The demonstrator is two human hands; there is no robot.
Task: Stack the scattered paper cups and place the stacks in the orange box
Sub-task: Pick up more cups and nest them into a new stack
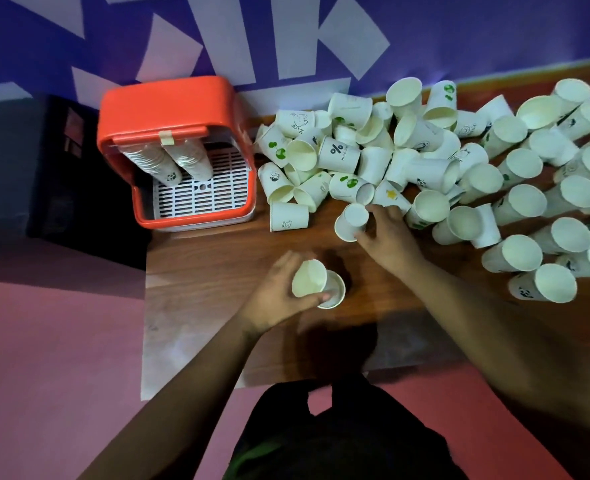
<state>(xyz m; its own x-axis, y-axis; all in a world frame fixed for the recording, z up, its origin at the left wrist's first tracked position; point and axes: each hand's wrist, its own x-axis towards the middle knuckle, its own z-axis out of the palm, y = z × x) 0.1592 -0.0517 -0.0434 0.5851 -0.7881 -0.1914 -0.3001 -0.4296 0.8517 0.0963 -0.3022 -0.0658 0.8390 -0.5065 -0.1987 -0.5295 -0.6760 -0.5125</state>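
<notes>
Lap [338,441], paper cups [338,154], table [214,271], purple wall [460,29]

A dark wooden table [217,271] runs along the wall. At its far left corner sits the orange box [189,221], right at the left edge. From just beside the box, a loose heap of paper cups [425,161] spreads along the far edge toward the right edge, mostly tipped on their sides, touching and overlapping. A lone cup [288,216] lies sideways near the box's front corner
</notes>
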